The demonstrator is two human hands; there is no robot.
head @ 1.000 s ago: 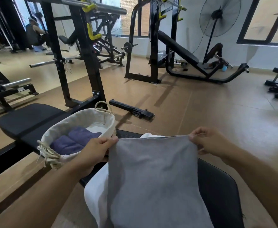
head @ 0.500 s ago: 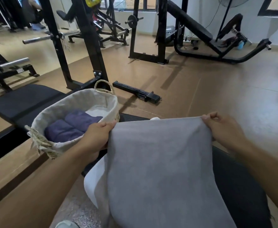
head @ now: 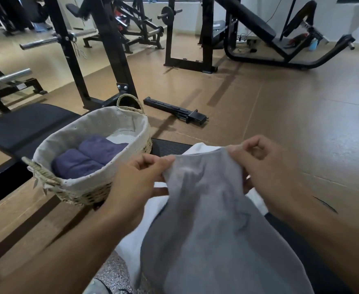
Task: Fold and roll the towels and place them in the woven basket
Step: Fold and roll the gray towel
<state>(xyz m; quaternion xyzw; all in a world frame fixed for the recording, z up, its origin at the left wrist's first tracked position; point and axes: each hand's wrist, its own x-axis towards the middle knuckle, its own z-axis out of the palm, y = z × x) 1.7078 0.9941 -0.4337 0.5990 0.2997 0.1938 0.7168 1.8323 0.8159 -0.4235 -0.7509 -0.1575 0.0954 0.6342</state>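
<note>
A grey towel (head: 212, 236) hangs in front of me, its top edge bunched between both hands. My left hand (head: 136, 181) pinches the towel's left corner and my right hand (head: 265, 168) pinches the right corner, the two hands close together. Under the grey towel lies a white towel (head: 132, 247) on a black bench pad (head: 297, 247). The woven basket (head: 89, 194) with a pale cloth liner stands to the left on the bench. Two rolled purple towels (head: 85, 158) lie inside it.
A second black bench pad (head: 25, 126) lies behind the basket. A black rack upright (head: 119, 58) rises just beyond the basket, and a loose black bar (head: 174, 110) lies on the brown floor. More gym machines (head: 257, 37) stand further back.
My hands have come together, so the towel's top edge went from stretched flat to bunched. The view has tipped downward and closer to the basket.
</note>
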